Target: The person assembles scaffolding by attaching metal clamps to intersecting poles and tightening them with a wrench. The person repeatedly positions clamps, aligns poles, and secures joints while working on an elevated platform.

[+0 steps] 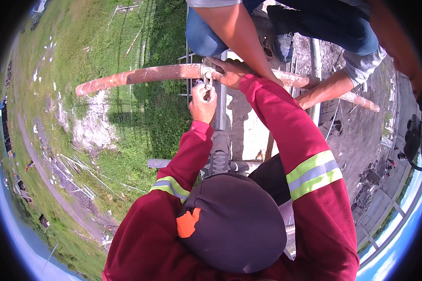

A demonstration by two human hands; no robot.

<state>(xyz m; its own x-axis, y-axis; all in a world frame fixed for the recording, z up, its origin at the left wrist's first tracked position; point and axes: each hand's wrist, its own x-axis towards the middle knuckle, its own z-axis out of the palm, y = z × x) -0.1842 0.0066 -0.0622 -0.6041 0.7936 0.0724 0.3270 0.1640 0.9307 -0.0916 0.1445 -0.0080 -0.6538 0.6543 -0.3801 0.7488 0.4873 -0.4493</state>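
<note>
Here, high above the ground, I see my left hand just above the middle of the frame, fist closed around a small metal tool that points up into the grey clamp on the rusty pipe. My right hand sits just right of that clamp, fingers wrapped over the pipe and touching the fitting; it is gripping the pipe itself. The pipe runs across the upper half of the frame, bowed by the lens, from the upper left toward the right edge, its paint flaked and orange-brown.

Both my sleeves are dark red with yellow and grey reflective bands, and they rise from the lower part of the frame. A dark rounded cap with an orange patch fills the lower middle. Just above it I can see a grey shoe resting on a horizontal grey tube.

At the top of the frame another person in blue jeans crouches on the structure; one bare forearm reaches down across the pipe beside my right hand, and that person's other hand holds the pipe farther right.

Far below, on the left, lie grass and a dirt track.
</note>
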